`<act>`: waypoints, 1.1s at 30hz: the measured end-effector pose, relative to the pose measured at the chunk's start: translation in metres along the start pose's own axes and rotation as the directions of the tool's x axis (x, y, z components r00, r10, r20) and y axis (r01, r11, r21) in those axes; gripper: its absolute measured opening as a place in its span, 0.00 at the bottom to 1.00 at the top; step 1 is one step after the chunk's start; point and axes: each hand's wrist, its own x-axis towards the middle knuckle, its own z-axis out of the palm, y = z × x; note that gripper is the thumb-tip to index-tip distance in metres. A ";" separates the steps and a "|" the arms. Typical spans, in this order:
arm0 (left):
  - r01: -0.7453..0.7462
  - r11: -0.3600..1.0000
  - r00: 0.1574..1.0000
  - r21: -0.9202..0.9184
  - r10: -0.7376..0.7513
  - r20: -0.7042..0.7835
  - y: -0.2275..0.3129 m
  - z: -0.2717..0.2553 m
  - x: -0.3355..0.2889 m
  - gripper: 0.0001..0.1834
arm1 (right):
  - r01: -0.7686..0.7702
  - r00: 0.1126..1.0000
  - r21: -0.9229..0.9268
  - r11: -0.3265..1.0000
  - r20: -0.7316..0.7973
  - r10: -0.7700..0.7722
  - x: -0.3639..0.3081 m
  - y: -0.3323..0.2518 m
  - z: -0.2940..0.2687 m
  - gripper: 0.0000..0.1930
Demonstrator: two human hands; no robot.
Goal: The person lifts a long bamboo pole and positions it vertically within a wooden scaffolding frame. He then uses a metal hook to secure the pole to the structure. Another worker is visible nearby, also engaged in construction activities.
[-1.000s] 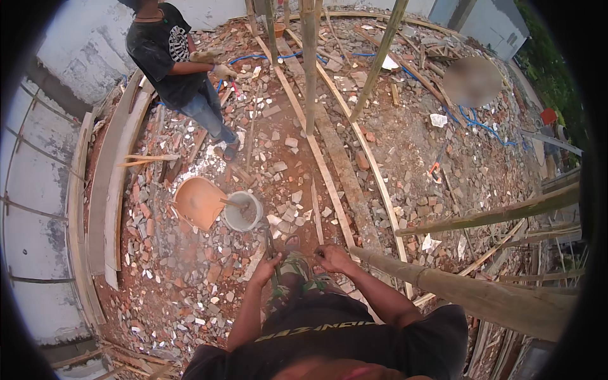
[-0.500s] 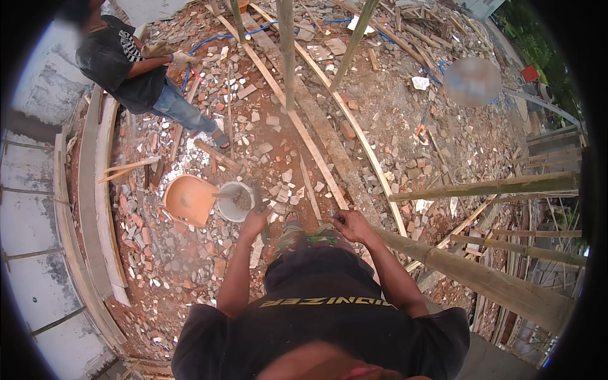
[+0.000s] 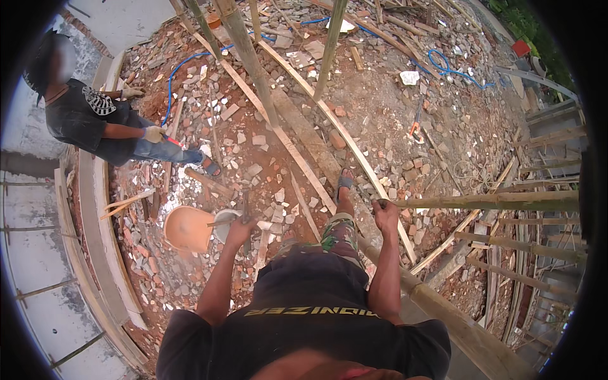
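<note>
My left hand is closed near the head of a hammer-like tool with a long dark head. Its wooden handle points left across a grey bucket, and the bucket is partly hidden by hand and tool. Just left of the bucket lies an orange scoop-shaped basin. My right hand is closed, with something dark at its fingertips that I cannot make out. It is beside the near end of a bamboo pole; whether it touches the pole I cannot tell.
Broken brick and tile rubble covers the ground, with long planks lying across it. Upright bamboo poles stand ahead. A thick bamboo pole runs close on my right. At the left, a gloved co-worker holds a red-handled tool.
My right hand has moved right and slightly up, to the bamboo pole's end. My right foot now shows forward among the planks. The left hand's tool has shifted left. The co-worker's arms have lowered.
</note>
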 end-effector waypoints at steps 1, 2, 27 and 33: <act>-0.009 0.998 1.000 0.065 0.010 -0.024 -0.004 0.011 0.021 0.30 | -0.067 0.998 -0.013 0.998 -0.017 0.067 0.019 -0.019 -0.018 0.21; -0.018 0.991 0.999 0.132 0.023 -0.042 -0.001 0.019 0.039 0.32 | -0.044 0.995 0.011 0.999 -0.085 0.044 0.048 -0.013 -0.028 0.21; 0.217 0.956 0.971 0.200 -0.233 0.060 0.451 0.245 0.362 0.28 | -0.115 0.968 0.214 0.970 -0.194 0.158 0.636 -0.082 -0.242 0.16; 0.086 0.996 0.992 0.032 -0.089 0.089 0.614 0.284 0.528 0.26 | -0.050 0.995 0.241 0.969 -0.074 0.069 0.826 -0.184 -0.202 0.17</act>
